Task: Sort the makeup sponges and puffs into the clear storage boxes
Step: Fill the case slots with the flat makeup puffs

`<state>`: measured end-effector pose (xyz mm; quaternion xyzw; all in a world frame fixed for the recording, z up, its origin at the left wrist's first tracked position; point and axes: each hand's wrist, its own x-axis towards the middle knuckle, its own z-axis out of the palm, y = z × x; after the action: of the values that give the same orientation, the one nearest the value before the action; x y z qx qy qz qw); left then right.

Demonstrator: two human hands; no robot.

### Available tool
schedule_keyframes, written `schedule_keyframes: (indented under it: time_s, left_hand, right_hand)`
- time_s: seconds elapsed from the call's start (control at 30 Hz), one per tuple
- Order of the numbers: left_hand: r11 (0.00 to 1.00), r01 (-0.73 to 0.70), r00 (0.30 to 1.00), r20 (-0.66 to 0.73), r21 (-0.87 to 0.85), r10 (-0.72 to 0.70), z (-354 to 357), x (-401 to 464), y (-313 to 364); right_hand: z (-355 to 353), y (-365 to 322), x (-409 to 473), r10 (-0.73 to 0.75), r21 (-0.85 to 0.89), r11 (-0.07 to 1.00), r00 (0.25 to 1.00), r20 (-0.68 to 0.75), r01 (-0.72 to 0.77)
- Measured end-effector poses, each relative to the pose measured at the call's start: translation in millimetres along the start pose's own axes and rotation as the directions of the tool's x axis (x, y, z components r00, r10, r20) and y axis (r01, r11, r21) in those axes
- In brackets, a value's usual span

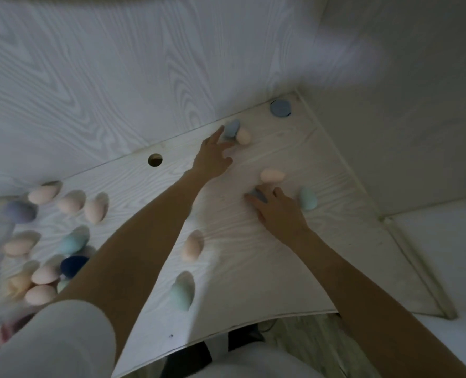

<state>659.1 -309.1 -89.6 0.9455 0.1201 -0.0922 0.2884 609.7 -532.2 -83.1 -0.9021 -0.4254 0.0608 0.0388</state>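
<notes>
My left hand [214, 156] reaches to the far edge of the white desk [253, 255], fingers spread, fingertips touching a grey-blue sponge [232, 128] that leans against a pale pink sponge [243, 135]. My right hand [277, 211] lies over a small grey-blue sponge [258, 194], fingers bent around it. A pink sponge [272, 175] lies just beyond that hand and a mint sponge [307, 199] to its right. Several pink, mint, lilac and navy sponges [49, 241] are scattered at the left. No clear box is plainly visible.
A round blue puff [280, 108] sits in the desk's far right corner. A cable hole [155, 160] opens near the back edge. A pink sponge [192, 246] and a mint sponge [183, 291] lie between my forearms. Walls close the back and right.
</notes>
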Motion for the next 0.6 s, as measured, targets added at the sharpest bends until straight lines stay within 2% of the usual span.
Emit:
schedule_keyframes:
  time_s: [0.1, 0.17, 0.27, 0.33, 0.4, 0.47, 0.53, 0.6]
  left_hand:
    - [1.0, -0.021, 0.999, -0.026, -0.014, 0.021, 4, 13, 1]
    - [0.998, -0.016, 0.993, -0.119, -0.063, 0.008, 3, 12, 2]
    - [0.973, 0.036, 0.933, -0.34, -0.227, -0.114, -6, -9, 5]
    - [0.917, 0.052, 0.875, -0.425, -0.395, -0.232, -16, -31, 8]
    - [0.834, 0.052, 0.86, -0.4, -0.55, -0.318, -25, -59, 8]
    - [0.789, 0.067, 0.878, -0.34, -0.61, -0.337, -32, -88, 8]
    - [0.812, 0.093, 0.892, -0.315, -0.576, -0.325, -38, -122, 5]
    - [0.861, 0.114, 0.889, -0.335, -0.496, -0.311, -44, -158, 0]
  right_hand:
    - [4, 4, 1, 0.002, -0.002, 1.0, 0.999, -0.035, -0.002]
    - [7, 4, 1, 0.021, 0.016, 1.0, 0.999, -0.033, -0.02]
    - [9, 3, 1, 0.044, 0.072, 0.997, 0.999, -0.025, -0.042]
    - [10, 3, 2, 0.047, 0.081, 0.996, 0.999, -0.025, -0.045]
    - [5, 1, 3, 0.044, 0.092, 0.995, 0.999, -0.024, -0.041]
    - [-3, -2, 1, 0.07, 0.129, 0.989, 0.997, -0.012, -0.068]
    - [-12, -7, -2, 0.119, 0.184, 0.976, 0.993, -0.016, -0.114]
    - [-22, -17, -7, 0.148, 0.259, 0.958, 0.986, -0.079, -0.123]
